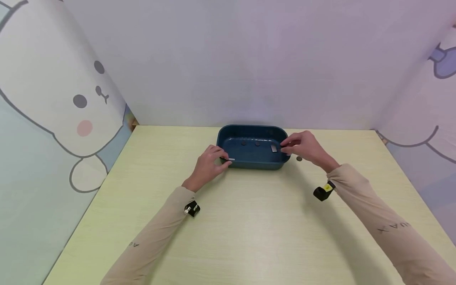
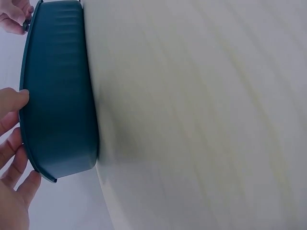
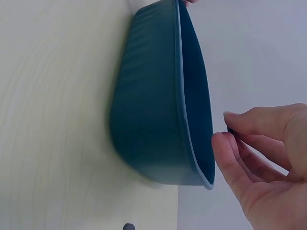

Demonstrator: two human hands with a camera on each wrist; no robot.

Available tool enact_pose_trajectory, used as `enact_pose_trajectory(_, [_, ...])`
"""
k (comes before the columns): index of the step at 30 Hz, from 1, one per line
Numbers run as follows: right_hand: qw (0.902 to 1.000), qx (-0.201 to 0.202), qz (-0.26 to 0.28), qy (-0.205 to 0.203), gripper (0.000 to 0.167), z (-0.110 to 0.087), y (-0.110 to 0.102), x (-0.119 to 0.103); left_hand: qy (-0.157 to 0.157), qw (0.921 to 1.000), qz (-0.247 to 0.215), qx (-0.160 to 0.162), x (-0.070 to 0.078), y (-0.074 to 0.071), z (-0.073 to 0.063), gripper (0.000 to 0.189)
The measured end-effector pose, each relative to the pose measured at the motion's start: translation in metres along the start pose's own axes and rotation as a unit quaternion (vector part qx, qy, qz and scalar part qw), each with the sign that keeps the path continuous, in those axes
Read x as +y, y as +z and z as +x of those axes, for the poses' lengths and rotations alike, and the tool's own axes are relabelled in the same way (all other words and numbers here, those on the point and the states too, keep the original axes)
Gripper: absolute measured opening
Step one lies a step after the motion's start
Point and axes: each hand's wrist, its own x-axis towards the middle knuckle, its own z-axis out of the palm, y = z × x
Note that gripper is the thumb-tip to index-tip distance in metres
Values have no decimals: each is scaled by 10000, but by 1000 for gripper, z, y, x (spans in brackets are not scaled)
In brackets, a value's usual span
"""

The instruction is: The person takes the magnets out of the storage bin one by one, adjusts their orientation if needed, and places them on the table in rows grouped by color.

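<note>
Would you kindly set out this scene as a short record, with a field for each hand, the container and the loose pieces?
Container: dark blue basin with rounded corners, upright on a pale wood-grain table
Left hand: at the basin's near left corner, holding the rim
Right hand: by the basin's right end, pinching a small dark piece
Inside basin: two small dark discs, one pale rectangular piece
Outside basin: one dark disc on the table, right side

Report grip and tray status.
Left grip holding rim of blue tray. Right grip pinching small dark piece by tray's right end. Dark disc on table right of tray, seemingly not in the way.
</note>
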Motion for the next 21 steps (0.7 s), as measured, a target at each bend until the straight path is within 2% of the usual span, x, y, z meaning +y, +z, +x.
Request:
enact_pose_trajectory(11, [9999,123,-42,43,27,-9,-11,14,106,9999,-30,57,0,-1,0,13])
enact_pose_trajectory(21, [9992,309,-194,139,24,-16,-19,24,49,10000,-10,75,-1,1,0,13])
